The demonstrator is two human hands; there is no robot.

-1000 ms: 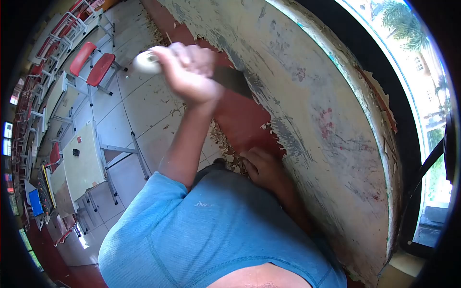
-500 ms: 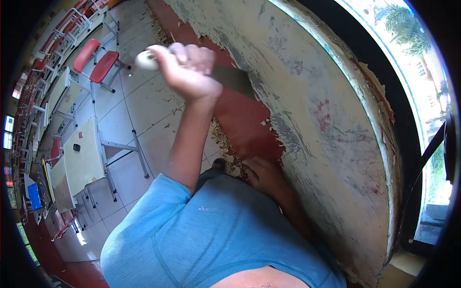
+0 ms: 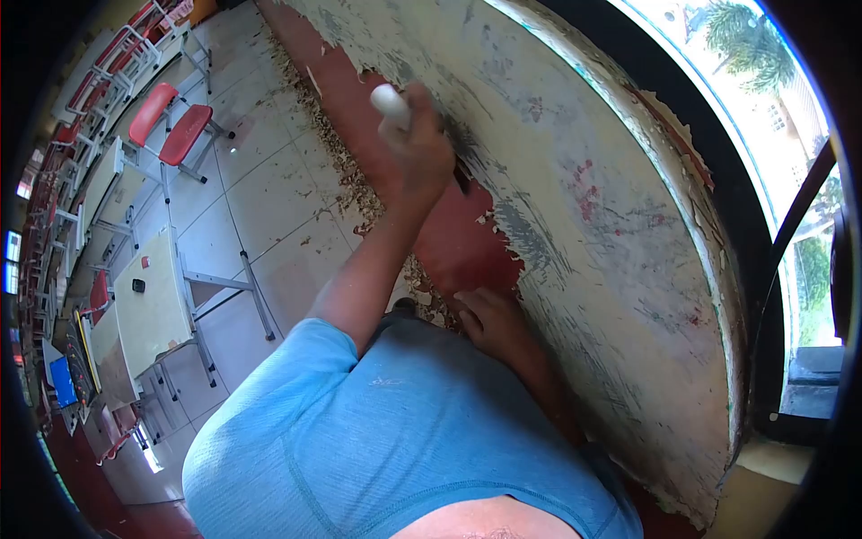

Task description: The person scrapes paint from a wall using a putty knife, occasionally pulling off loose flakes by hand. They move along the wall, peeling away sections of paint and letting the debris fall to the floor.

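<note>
My left hand (image 3: 417,148) is closed around the white rounded handle (image 3: 390,101) of a scraper. The scraper's dark blade (image 3: 462,177) lies edge-on by the torn border between the red band (image 3: 458,229) and the pale, peeling wall (image 3: 611,216). Motion blurs the fingers a little. Lower down, my right hand (image 3: 489,322) rests against the red band with its fingers apart and nothing visible in it.
Paint flakes (image 3: 359,193) lie along the foot of the wall on the tiled floor (image 3: 265,180). At left are a red chair (image 3: 186,135) and pale desks (image 3: 153,305), with more furniture behind. A window (image 3: 817,296) is at right.
My left hand has moved right, toward the wall, with the scraper. The blade has turned from broad side to edge-on. My right hand remains low on the red band.
</note>
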